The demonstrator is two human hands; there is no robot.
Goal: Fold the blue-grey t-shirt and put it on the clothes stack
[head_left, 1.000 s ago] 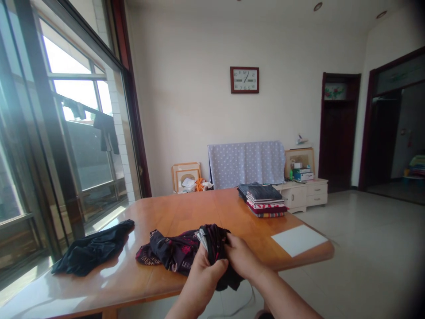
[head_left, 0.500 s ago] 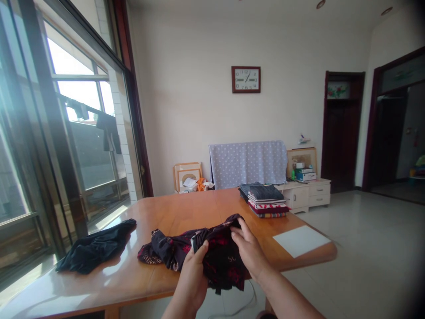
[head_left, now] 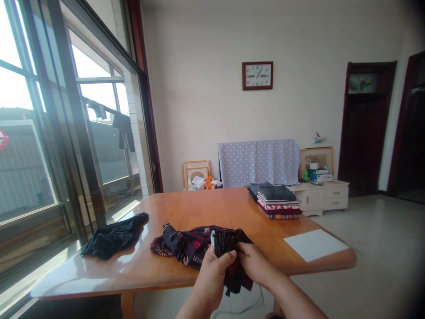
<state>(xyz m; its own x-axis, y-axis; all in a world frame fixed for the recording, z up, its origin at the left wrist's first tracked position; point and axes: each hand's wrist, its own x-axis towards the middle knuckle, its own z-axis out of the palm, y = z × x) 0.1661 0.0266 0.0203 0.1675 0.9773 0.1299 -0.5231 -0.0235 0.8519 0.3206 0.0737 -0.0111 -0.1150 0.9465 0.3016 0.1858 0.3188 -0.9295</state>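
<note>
A dark garment (head_left: 195, 243) with red patches and pale lettering lies partly on the table and partly bunched in my hands at the near edge. My left hand (head_left: 215, 270) grips the gathered cloth, thumb on top, beside a small white tag. Close against it, my right hand (head_left: 254, 261) has its fingers tucked into the bunched fabric, its fingertips hidden. Some of the cloth hangs below my hands past the table edge. To the left, a crumpled black garment (head_left: 116, 237) rests apart on the table.
On the wooden table (head_left: 199, 206), a stack of folded clothes (head_left: 279, 201) stands at the far right. A white sheet (head_left: 315, 245) lies near the right corner. Behind are a cloth-draped object (head_left: 259, 163) and a white cabinet (head_left: 335, 197). Windows line the left side.
My right hand has come down and in toward my left, and the cloth between them is more bunched. The view has turned slightly left.
</note>
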